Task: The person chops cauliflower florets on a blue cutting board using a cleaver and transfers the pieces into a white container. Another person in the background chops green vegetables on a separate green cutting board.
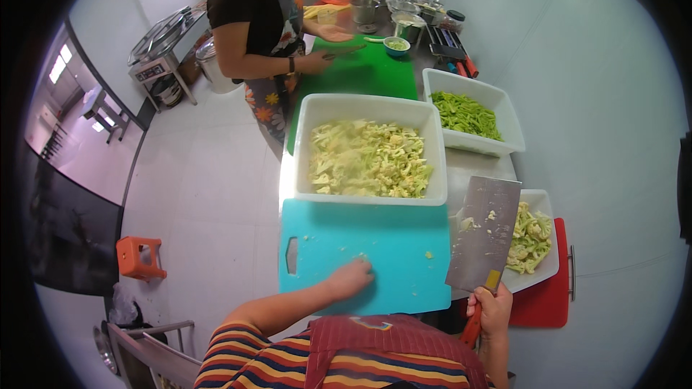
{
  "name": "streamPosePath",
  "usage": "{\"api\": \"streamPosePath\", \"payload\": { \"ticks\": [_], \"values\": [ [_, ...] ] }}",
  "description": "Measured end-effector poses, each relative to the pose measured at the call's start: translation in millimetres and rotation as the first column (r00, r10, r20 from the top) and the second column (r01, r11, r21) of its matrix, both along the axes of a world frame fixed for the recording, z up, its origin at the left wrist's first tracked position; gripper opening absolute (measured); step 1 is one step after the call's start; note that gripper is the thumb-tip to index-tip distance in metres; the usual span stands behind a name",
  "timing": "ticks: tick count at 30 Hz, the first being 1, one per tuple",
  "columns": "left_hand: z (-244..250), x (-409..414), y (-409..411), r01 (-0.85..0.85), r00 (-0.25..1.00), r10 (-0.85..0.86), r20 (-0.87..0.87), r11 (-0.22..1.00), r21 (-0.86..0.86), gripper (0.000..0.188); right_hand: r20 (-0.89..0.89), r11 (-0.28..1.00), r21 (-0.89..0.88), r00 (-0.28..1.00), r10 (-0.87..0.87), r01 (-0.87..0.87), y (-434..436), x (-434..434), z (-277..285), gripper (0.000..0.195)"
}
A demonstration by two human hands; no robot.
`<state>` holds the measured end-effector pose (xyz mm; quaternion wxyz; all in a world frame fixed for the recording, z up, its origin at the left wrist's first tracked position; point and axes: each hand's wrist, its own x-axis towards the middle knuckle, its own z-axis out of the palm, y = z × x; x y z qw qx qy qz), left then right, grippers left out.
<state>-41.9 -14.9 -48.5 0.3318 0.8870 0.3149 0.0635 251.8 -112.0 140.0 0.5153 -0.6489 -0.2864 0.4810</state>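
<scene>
My right hand [493, 305] grips the reddish handle of a cleaver [484, 232], whose broad blade stands up with bits of cauliflower stuck to it. On the turquoise cutting board [324, 227] lie small crumbs, and my left hand [351, 279] is at the board, fingers bent; whether it pinches a crumb I cannot tell. Beyond the board is a white plastic tub [370, 201] of cut cauliflower [397, 156]. Behind the blade, at the right, a second white tub [552, 259] holds larger cauliflower florets [530, 240].
Across the table a person [254, 38] holds a knife [346, 50] over a green cutting board [373, 73]. A white tub [459, 143] of sliced green vegetables [467, 113] stands at the right. A red board [540, 302] lies beneath the floret tub's side. An orange stool [138, 259] stands on the floor.
</scene>
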Motion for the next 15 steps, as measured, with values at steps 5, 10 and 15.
{"api": "streamPosePath", "payload": {
  "ticks": [5, 10, 15],
  "values": [
    [-0.1, -6.0, -2.9, -0.032, 0.999, 0.034, 0.037, 0.998, -0.053, 0.018, -0.003, 1.0, 0.013, 1.0, -0.018, 0.018, -5.0, -1.1, 3.5, 0.006],
    [8.7, -9.9, 23.3, 0.03, 0.999, -0.033, 0.018, 0.992, 0.122, 0.013, -0.037, 0.995, 0.043, 0.996, -0.084, 0.086, -16.3, 1.4, 15.3, 0.007],
    [103.5, 39.9, 107.0, -0.499, 0.827, 0.348, 0.442, 0.816, 0.292, 0.052, -0.021, 0.974, 0.084, 0.978, -0.208, 0.209, -26.4, 16.2, 32.1, 0.008]
  ]
}}
